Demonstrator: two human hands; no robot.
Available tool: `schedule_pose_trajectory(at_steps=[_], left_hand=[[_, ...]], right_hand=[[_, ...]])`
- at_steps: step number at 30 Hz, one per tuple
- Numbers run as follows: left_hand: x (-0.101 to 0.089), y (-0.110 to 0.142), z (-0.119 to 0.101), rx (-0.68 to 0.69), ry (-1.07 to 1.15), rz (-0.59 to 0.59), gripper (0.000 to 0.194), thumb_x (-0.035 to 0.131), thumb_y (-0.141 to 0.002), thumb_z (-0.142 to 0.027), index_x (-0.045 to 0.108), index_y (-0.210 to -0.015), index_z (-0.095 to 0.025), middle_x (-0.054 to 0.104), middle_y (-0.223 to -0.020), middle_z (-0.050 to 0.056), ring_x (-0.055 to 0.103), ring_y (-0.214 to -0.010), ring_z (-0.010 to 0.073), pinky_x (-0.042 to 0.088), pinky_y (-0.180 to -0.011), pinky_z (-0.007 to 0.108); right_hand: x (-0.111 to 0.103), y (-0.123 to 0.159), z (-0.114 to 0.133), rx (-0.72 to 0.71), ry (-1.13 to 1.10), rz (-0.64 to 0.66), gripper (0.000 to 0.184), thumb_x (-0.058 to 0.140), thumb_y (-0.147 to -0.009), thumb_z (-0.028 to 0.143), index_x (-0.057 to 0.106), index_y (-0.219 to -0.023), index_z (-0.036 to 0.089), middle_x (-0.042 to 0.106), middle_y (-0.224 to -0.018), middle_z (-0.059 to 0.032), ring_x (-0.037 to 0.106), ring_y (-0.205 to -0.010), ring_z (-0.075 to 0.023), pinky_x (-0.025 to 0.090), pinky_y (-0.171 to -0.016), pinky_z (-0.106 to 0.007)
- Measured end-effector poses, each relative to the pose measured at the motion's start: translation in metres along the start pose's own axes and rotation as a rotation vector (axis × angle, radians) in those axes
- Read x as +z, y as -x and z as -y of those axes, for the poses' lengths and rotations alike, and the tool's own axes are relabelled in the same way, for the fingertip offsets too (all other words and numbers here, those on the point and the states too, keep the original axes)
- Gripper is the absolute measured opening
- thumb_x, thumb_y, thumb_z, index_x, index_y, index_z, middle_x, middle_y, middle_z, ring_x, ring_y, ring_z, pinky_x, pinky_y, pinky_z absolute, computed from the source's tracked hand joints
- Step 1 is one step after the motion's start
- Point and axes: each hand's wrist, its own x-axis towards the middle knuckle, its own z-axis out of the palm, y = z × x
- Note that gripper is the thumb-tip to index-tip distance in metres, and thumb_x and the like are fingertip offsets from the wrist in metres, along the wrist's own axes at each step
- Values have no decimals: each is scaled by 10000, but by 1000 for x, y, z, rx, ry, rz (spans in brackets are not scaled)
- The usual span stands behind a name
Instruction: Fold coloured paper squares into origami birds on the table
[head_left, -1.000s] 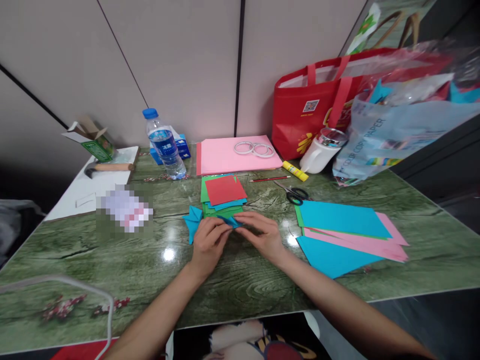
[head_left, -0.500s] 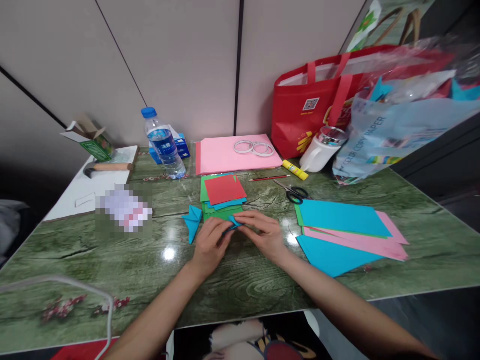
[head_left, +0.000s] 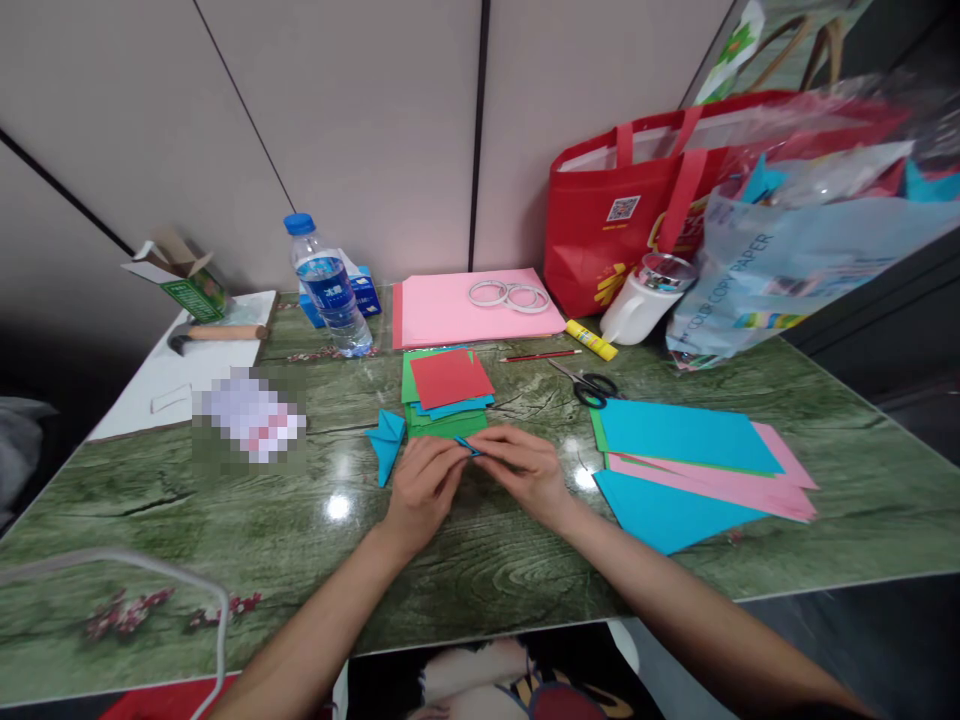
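Note:
Between my two hands is a small piece of folded blue paper (head_left: pixel 468 447), mostly hidden by the fingers. My left hand (head_left: pixel 421 480) pinches its left side, and my right hand (head_left: pixel 529 470) pinches its right side. Both hands are closed, just above the table in front of a stack of square papers. A red square (head_left: pixel 452 378) tops that stack, with blue and green squares (head_left: pixel 442 425) beneath. Left of my left hand lies another folded blue paper shape (head_left: pixel 387 446) with pointed ends.
Blue, pink and green sheets (head_left: pixel 690 437) lie at right, near black-handled scissors (head_left: pixel 592 386), a pencil (head_left: pixel 541 355) and a glue stick (head_left: pixel 591 340). Behind stand a water bottle (head_left: pixel 330 290), pink paper (head_left: pixel 435 310) with tape rolls, a white mug (head_left: pixel 643 300) and a red bag (head_left: pixel 592 230). A hammer (head_left: pixel 225 333) lies left.
The blue paper between my fingers has turned and now shows a narrower edge. My hands stay in nearly the same place.

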Motion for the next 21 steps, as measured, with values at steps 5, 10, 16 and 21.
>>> schedule_pose_trajectory(at_steps=[5, 10, 16, 21], left_hand=[[1, 0, 0, -7, 7, -9, 146, 550, -815, -100, 596, -921, -189, 639, -832, 38, 573, -757, 144, 454, -678, 302], [-1, 0, 3, -43, -79, -37, 91, 597, -795, -139, 593, -866, -195, 634, -804, 26, 570, -792, 163, 447, -722, 325], [-4, 0, 4, -29, -162, -89, 189, 598, -778, -111, 582, -949, -188, 607, -875, 58, 564, -835, 173, 460, -729, 318], [-8, -2, 2, 69, -195, -68, 148, 583, -789, -99, 606, -887, -207, 638, -796, 36, 567, -791, 165, 441, -698, 308]], right_hand=[[0, -1, 1, 22, -13, 5, 249, 573, -831, 187, 674, -1037, 284, 679, -926, -41, 639, -823, -162, 531, -721, -307], [-1, -3, 3, -8, 1, 12, 242, 570, -826, 164, 684, -1007, 277, 677, -915, -47, 626, -844, -168, 520, -748, -326], [-2, -3, 0, -101, 78, 3, 263, 579, -805, 132, 685, -992, 286, 669, -921, -49, 602, -892, -185, 480, -841, -403], [-2, -4, 0, -7, 26, 16, 209, 638, -777, 212, 689, -962, 295, 650, -1001, -46, 575, -987, -204, 450, -908, -433]])
